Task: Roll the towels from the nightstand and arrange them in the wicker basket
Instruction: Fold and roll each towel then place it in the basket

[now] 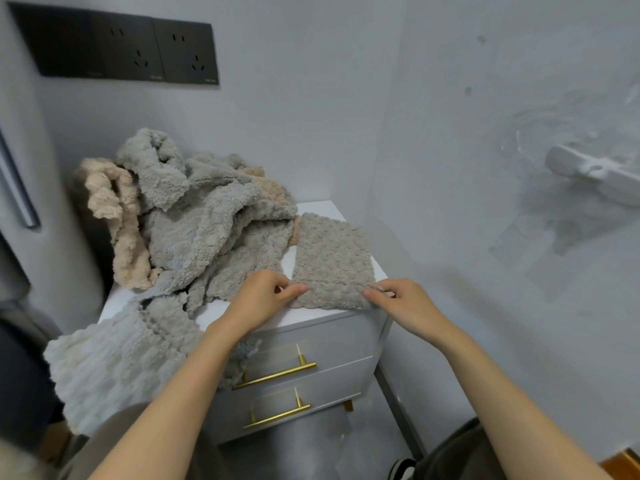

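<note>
A small towel, grey-beige with a bumpy weave, lies flat on the right part of the nightstand top, just right of the middle of the frame. Its near edge runs along the front edge of the top, and a narrow strip along that edge looks turned over.

The left hand pinches the near left corner of this towel between thumb and curled fingers. The right hand pinches the near right corner the same way, its fingertips pointing inward along the edge. Both bare forearms reach up from the bottom of the frame.

To the left of the small towel, a heap of towels covers the rest of the top. It is mostly fluffy grey cloth, crumpled and piled against the wall. A beige towel sits at the left side of the heap, and a pale towel hangs over the front left corner of the nightstand, down into the lower left of the frame.

The nightstand is white, with two drawers on its front. Each has a gold bar handle: the upper handle and the lower handle.

A black socket panel is set in the wall at the upper left. A white fixture juts from the wall at the right edge.
</note>
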